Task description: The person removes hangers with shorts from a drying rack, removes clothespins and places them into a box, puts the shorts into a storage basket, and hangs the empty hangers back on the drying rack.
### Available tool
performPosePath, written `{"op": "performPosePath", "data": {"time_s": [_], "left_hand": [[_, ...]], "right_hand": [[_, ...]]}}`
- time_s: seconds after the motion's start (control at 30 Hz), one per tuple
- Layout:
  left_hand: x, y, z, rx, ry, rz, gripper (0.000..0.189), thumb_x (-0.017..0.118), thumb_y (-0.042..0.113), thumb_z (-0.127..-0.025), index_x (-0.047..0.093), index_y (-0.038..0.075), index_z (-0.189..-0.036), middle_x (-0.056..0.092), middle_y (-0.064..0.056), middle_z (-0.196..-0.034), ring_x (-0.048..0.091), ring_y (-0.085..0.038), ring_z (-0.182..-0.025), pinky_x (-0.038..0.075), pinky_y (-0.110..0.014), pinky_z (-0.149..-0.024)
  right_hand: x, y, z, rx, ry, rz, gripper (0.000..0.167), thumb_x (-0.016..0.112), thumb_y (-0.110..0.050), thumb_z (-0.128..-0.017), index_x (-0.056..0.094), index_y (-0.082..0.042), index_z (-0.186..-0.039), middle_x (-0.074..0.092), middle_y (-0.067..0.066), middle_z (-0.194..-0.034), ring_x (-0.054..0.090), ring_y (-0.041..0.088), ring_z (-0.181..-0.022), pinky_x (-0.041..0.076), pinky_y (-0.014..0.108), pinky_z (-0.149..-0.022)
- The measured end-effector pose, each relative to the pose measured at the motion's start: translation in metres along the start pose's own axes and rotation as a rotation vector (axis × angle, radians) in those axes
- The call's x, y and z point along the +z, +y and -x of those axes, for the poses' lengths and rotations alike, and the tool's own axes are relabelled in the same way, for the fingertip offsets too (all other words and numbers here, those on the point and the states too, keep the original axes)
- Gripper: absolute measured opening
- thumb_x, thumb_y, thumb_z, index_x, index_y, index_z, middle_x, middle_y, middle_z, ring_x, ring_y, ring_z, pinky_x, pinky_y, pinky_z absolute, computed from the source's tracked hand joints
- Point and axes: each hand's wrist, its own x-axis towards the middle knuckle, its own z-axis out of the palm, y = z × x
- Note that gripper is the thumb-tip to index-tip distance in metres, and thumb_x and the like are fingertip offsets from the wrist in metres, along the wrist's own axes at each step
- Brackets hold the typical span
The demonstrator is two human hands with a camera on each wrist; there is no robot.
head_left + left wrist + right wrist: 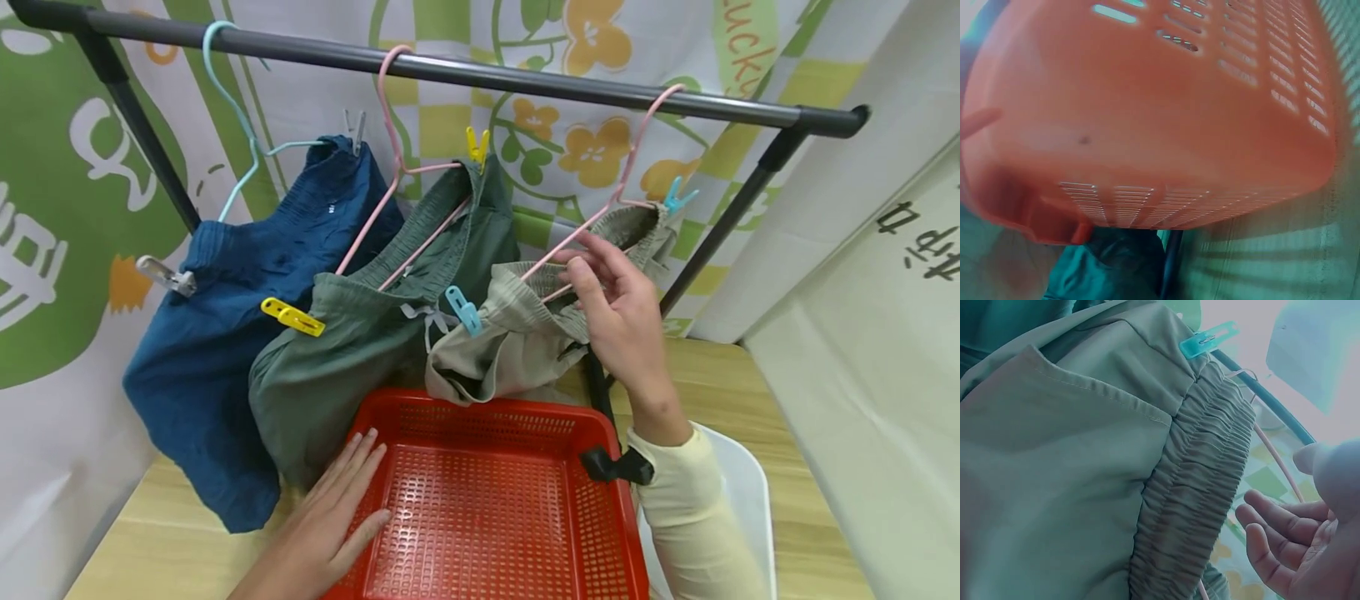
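My right hand, fingers loosely bent, is beside the pink hanger that carries beige shorts. In the right wrist view, its fingers are apart from the gathered waistband and hold nothing. A blue clothespin grips the near end of the waistband, and another blue clothespin is at the far end. My left hand rests with straight fingers along the left side of a red plastic basket. Only the basket's outer wall shows in the left wrist view, not that hand.
A dark metal rail spans the back. Green shorts hang from it on a pink hanger with yellow clothespins. Blue shorts hang at the left on a light-blue hanger. A white tray lies under the right forearm.
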Motion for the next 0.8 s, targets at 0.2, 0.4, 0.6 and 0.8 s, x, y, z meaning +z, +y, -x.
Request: {"op": "performPosePath", "data": {"time_s": [0.2,0.4,0.6,0.8], "left_hand": [[0.005,-0.001,0.004,-0.004,0.042,-0.043,0.071,0.061,0.039,-0.105,0.032,0.008,-0.162,0.029,-0.011,-0.166,0.022,-0.031,-0.153,-0.001,-0.016,-0.119],[0.005,0.002,0.003,-0.122,-0.010,-0.033,0.074,0.059,0.047,-0.104,0.036,0.004,-0.159,0.028,-0.009,-0.166,0.022,-0.031,-0.153,0.004,-0.022,-0.121],[0.002,0.005,-0.001,-0.213,-0.071,-0.028,0.080,0.061,0.051,-0.102,0.033,0.006,-0.161,0.025,-0.007,-0.168,0.019,-0.029,-0.154,0.027,-0.053,-0.119],[0.002,0.005,-0.003,-0.194,-0.058,-0.033,0.079,0.061,0.052,-0.101,0.035,0.005,-0.160,0.028,-0.009,-0.167,0.021,-0.031,-0.153,0.029,-0.054,-0.117]], "right_hand": [[0.008,-0.001,-0.007,0.000,0.000,-0.026,0.042,0.057,-0.016,-0.107,0.054,-0.003,-0.147,0.073,0.015,-0.118,0.071,0.029,-0.096,0.056,0.024,-0.066],[0.014,-0.002,-0.009,-0.015,0.027,-0.081,0.040,0.058,-0.012,-0.106,0.057,-0.001,-0.144,0.073,0.017,-0.114,0.072,0.022,-0.088,0.054,0.023,-0.059],[0.018,0.000,-0.011,-0.030,0.042,-0.124,0.035,0.059,-0.010,-0.105,0.061,0.001,-0.138,0.074,0.017,-0.111,0.072,0.021,-0.084,0.054,0.026,-0.054],[0.018,-0.004,-0.013,-0.001,0.075,-0.150,0.031,0.060,-0.014,-0.105,0.065,0.001,-0.133,0.074,0.016,-0.108,0.073,0.020,-0.081,0.055,0.027,-0.053]]}}
